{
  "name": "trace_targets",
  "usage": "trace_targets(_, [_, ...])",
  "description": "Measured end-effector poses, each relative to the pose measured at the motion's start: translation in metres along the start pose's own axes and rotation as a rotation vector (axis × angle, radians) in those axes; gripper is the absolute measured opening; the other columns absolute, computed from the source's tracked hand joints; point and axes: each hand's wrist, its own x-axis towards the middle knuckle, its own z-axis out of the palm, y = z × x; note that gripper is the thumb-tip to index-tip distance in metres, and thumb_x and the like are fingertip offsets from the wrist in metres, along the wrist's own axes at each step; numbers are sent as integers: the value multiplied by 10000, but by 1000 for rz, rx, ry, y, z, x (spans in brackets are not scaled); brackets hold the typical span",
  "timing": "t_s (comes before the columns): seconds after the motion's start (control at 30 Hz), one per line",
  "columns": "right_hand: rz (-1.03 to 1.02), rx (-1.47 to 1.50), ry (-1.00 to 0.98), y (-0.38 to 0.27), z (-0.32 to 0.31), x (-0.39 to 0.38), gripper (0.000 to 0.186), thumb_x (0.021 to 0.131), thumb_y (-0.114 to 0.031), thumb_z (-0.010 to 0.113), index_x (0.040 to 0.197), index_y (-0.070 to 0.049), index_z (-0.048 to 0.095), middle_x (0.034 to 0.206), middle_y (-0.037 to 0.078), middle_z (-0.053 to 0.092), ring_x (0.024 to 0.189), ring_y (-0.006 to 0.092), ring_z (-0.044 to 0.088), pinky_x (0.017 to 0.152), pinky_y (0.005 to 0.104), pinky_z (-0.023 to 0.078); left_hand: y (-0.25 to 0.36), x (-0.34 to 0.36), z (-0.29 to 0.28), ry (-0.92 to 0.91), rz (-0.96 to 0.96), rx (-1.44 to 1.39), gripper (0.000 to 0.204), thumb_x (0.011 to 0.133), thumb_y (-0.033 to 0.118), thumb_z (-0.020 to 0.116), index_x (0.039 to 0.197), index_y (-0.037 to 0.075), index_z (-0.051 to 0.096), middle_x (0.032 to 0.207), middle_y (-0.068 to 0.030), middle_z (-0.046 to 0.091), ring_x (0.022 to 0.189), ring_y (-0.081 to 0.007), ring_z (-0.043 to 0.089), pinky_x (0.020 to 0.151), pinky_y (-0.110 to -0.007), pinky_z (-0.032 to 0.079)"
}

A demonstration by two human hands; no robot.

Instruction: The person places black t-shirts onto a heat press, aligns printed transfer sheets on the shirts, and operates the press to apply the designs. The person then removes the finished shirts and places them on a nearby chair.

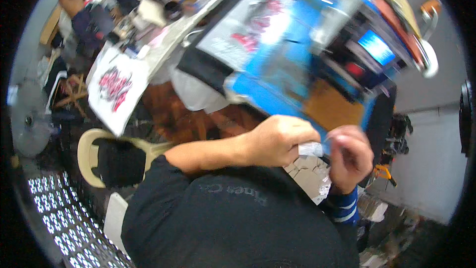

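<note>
One head view, blurred in parts.

Left hand: bare, fingers curled into a narrow fist, gripping a small whitish piece that shows at its lower edge.

Right hand: just beside the left and apart from it; fingers bent inward, thumb near the fingertips; whether anything is held cannot be told. Dark blue sleeve with pale stripes on its wrist.

Small whitish piece: at the left fist, between the two hands, above brown cardboard pieces.

Blue machine: beyond the hands; fitted with a lit blue display, a red button and a brown panel.

Printed sheet: pale, with red and grey design, lying at the machine's far left.

White printed piece: red and dark design, hanging over the table edge at left.

Plastic chair: beige, left of the black shirt.

Standing fan: far left.

Co-worker: upper left, apart from the hands.
</note>
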Motion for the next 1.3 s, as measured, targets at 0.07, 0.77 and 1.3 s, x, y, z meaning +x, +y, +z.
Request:
trace_targets(0.07, [-251,-797,160,1,20,26,295,882,-32,750,1162,4,666,1162,200,691,1121,345,659,998,471,510,-27,-34,-70,159,-66,-175,138,868,43,761,1004,31,736,940,-113,746,873,-264,715,804,-385,559])
trace_targets(0.77, [468,-900,994,160,-174,-6,773,952,-372,688,1457,123,376,1349,320,581,1160,400,629,1009,465,513,-415,-372,-201,765,-1135,598,766,941,174,614,1600,-22,279,1388,-289,612,1282,-412,607,1071,-449,464])
trace_targets(1.3, [436,-926,1099,153,-217,-38,622,982,-312,715,1425,45,463,1306,215,640,1076,319,677,909,433,578,-406,-303,-241,507,-1537,581,537,843,298,758,1295,24,664,1252,-238,707,1199,-415,665,1010,-473,530])
